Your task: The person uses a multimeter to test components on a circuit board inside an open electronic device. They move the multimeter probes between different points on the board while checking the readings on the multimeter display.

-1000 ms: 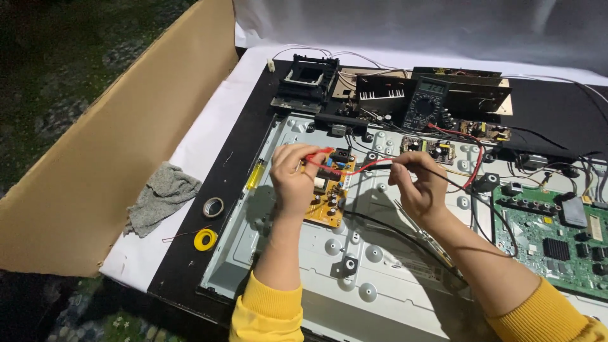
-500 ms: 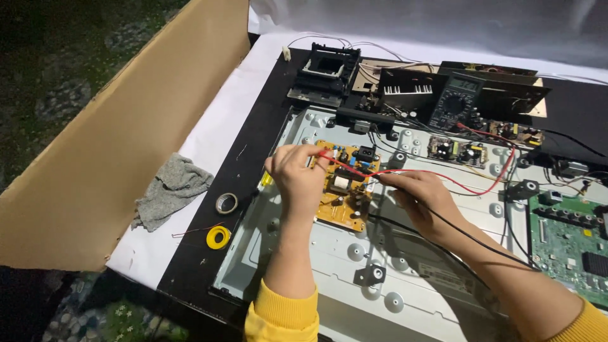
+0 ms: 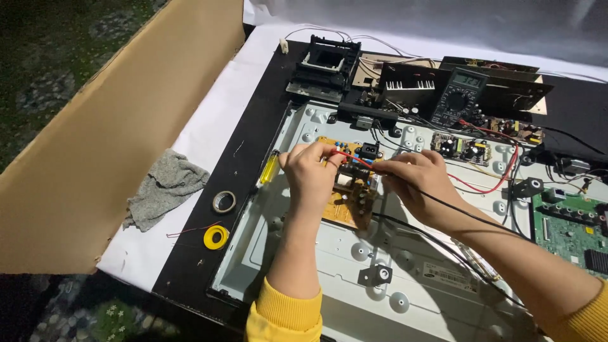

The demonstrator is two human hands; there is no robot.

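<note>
My left hand (image 3: 310,174) pinches a red test probe (image 3: 345,157) over a yellow circuit board (image 3: 345,196) mounted on the grey metal back panel (image 3: 329,266) of a flat screen. My right hand (image 3: 415,180) grips a black test probe whose black lead (image 3: 468,215) runs back along my forearm. Both probe tips sit close together over the board's black components. A red lead (image 3: 487,187) curves away toward a dark multimeter (image 3: 459,98) propped at the far edge. Both sleeves are yellow.
A yellow-handled screwdriver (image 3: 269,170) lies at the panel's left edge. A grey rag (image 3: 163,187), a grey tape roll (image 3: 223,201) and a yellow tape roll (image 3: 215,237) lie at left. A cardboard sheet (image 3: 107,126) leans far left. A green circuit board (image 3: 570,231) sits right, black parts (image 3: 323,66) behind.
The view has shifted, so the panel sits lower and more central. My hands have drawn closer together over the yellow board, each still holding its probe.
</note>
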